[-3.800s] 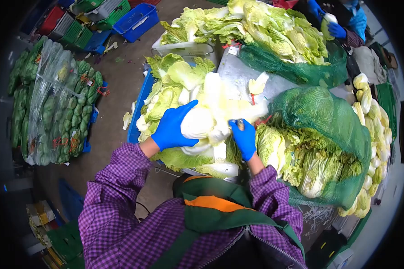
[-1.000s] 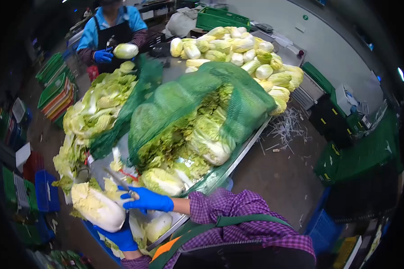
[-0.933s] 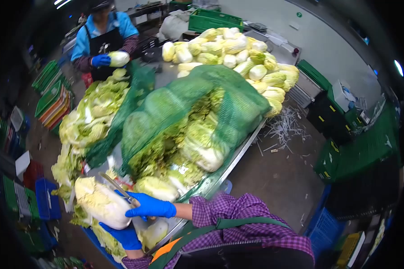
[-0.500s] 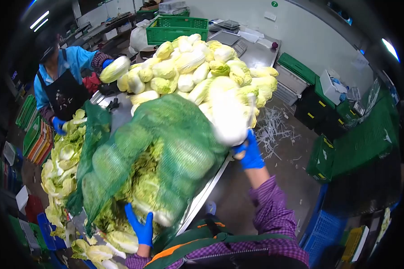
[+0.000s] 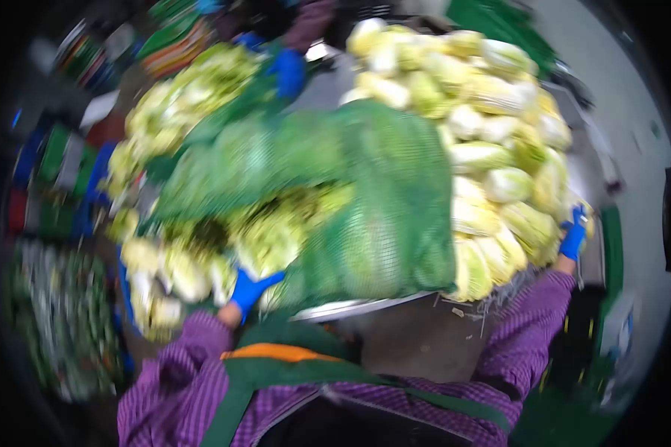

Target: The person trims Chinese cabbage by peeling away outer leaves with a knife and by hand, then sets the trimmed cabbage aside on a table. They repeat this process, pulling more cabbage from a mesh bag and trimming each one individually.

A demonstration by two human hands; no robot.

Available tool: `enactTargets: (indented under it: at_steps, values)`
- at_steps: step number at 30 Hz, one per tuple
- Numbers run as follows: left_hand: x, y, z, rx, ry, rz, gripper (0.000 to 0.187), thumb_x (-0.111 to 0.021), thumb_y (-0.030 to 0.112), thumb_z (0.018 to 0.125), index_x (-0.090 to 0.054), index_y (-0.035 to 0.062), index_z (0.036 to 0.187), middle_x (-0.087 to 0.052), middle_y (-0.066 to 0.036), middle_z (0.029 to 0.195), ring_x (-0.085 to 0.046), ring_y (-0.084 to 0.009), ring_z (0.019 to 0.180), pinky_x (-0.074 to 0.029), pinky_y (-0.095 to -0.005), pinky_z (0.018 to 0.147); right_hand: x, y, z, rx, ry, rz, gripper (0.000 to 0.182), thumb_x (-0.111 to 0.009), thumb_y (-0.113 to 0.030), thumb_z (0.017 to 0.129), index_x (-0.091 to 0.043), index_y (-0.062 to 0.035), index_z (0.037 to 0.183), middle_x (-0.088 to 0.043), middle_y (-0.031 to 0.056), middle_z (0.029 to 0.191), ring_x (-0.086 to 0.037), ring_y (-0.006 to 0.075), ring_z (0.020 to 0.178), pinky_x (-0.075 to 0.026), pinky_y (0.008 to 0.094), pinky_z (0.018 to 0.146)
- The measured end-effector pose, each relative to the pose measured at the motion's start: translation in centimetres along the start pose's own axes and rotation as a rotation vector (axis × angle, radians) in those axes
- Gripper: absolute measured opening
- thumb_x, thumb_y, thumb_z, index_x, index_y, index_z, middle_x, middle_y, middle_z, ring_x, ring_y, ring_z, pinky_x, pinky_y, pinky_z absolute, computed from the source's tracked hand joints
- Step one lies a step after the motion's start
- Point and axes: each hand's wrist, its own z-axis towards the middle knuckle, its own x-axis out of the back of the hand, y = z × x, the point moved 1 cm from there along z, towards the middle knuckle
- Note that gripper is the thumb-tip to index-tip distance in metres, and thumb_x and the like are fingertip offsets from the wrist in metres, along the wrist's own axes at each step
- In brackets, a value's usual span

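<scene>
My left hand [image 5: 252, 292], in a blue glove, has thumb and fingers apart beside the leafy napa cabbage [image 5: 268, 249] in the mouth of a green mesh sack [image 5: 384, 216]. The sack lies on its side on a metal table [image 5: 350, 307], full of cabbages. Far to the right, my right hand [image 5: 574, 237], also blue-gloved, reaches along the edge of a heap of trimmed napa cabbages [image 5: 507, 182]. Its fingers look stretched out against a pale yellow cabbage at the edge; blur hides the exact contact.
Loose outer leaves [image 5: 194, 97] are piled behind the sack at left. More cabbages [image 5: 179, 276] lie by its mouth. Across the table, a co-worker's blue-gloved hand [image 5: 287, 72] is near the mesh. Full mesh sacks [image 5: 67, 320] stand at far left.
The view has swung round. My right hand has moved from over the sack, where it held a white cabbage, to the heap's outer edge. My left hand stays by the sack's mouth.
</scene>
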Motion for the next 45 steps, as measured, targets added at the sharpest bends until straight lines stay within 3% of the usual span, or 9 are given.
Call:
enactTargets:
  at_steps: [5,7,13,19,25,30,35,39,45]
  values:
    - [3.7,1.0,-2.0,0.169,-0.310,-0.563,0.069,-0.077,0.022,0.077,-0.042,-0.0031,0.132,-0.051,-0.017,0.130,-0.052,-0.0247,0.118,-0.042,-0.0373,0.100,-11.0,-14.7,-14.8,0.537,-0.241,-0.112,0.040,-0.048,-0.021,0.094,-0.052,-0.0094,0.133,-0.062,0.0055,0.119,-0.038,0.0029,0.060,-0.027,0.0166,0.045]
    - [4.0,-5.7,0.3,0.131,-0.416,-0.472,0.060,-0.068,0.029,0.084,-0.048,-0.0039,0.130,-0.046,-0.020,0.135,-0.046,-0.0247,0.125,-0.037,-0.0370,0.104,-14.9,-17.4,-21.7,-0.044,-0.354,0.405,0.041,-0.051,-0.024,0.093,-0.053,-0.0015,0.128,-0.065,0.0042,0.103,-0.033,0.0004,0.051,-0.024,0.0165,0.044]
    - [5.4,2.7,-2.9,0.275,-0.378,-0.540,0.095,-0.077,0.033,0.074,-0.023,-0.0126,0.138,-0.045,-0.021,0.135,-0.053,-0.0257,0.117,-0.047,-0.0373,0.096,-28.1,-25.0,-45.5,-0.337,-1.184,0.230,0.034,-0.061,-0.021,0.089,-0.060,0.0044,0.111,-0.066,0.0075,0.075,-0.045,0.0072,0.040,-0.034,0.0218,0.037]
    - [5.4,-0.1,-2.0,0.135,-0.488,-0.732,0.076,-0.076,0.018,0.078,-0.033,-0.0050,0.136,-0.052,-0.016,0.130,-0.054,-0.0242,0.117,-0.048,-0.0376,0.095,-36.9,-13.5,-51.7,-0.591,-1.216,-0.042,0.026,-0.065,-0.026,0.086,-0.054,-0.0015,0.086,-0.053,0.0056,0.056,-0.051,0.0142,0.040,-0.036,0.0295,0.034]
    - [8.8,-1.9,-4.4,-0.034,-0.540,-0.924,0.091,-0.080,0.011,0.071,-0.025,0.0059,0.144,-0.048,-0.012,0.135,-0.048,-0.0251,0.123,-0.040,-0.0392,0.103,-29.6,-23.3,-59.9,-0.205,-0.992,-0.131,0.042,-0.067,-0.011,0.083,-0.055,0.0031,0.121,-0.047,-0.0002,0.053,-0.046,0.0103,0.040,-0.037,0.0258,0.038]
    - [19.4,-4.7,-8.3,0.095,-0.439,-1.123,0.073,-0.076,0.000,0.071,-0.043,0.0049,0.136,-0.055,-0.010,0.127,-0.053,-0.0263,0.117,-0.042,-0.0412,0.101,-30.7,-34.6,-67.1,-0.007,-1.185,-0.158,0.074,-0.067,0.000,0.077,-0.035,-0.0038,0.143,-0.062,0.0133,0.119,-0.047,0.0038,0.050,-0.040,0.0233,0.046]
    - [28.7,-15.5,-10.3,-0.054,-0.311,-1.775,0.060,-0.061,0.034,0.090,-0.039,0.0065,0.138,-0.049,-0.011,0.135,-0.047,-0.0267,0.124,-0.039,-0.0479,0.105,-41.3,-33.4,-74.3,-0.040,-1.539,0.144,0.075,-0.067,-0.004,0.075,-0.036,-0.0049,0.144,-0.057,0.0082,0.124,-0.047,0.0026,0.054,-0.042,0.0210,0.052]
    - [32.0,-15.2,-10.5,0.042,0.147,-1.615,0.076,-0.046,0.061,0.089,-0.035,0.0073,0.141,-0.042,-0.014,0.141,-0.041,-0.0308,0.130,-0.034,-0.0508,0.108,-49.3,-29.4,-83.0,-0.253,-1.612,0.289,0.052,-0.066,-0.018,0.082,-0.051,-0.0025,0.130,-0.064,0.0039,0.085,-0.047,0.0041,0.051,-0.044,0.0208,0.050]
    - [36.9,-16.9,-10.4,0.277,-0.188,-1.008,0.073,-0.049,0.058,0.088,-0.039,0.0072,0.139,-0.051,-0.013,0.131,-0.053,-0.0250,0.116,-0.046,-0.0390,0.095,-61.3,-23.3,-85.6,-0.421,-1.710,0.145,0.029,-0.063,-0.032,0.089,-0.060,-0.0037,0.092,-0.054,0.0005,0.061,-0.050,0.0072,0.047,-0.041,0.0230,0.043]
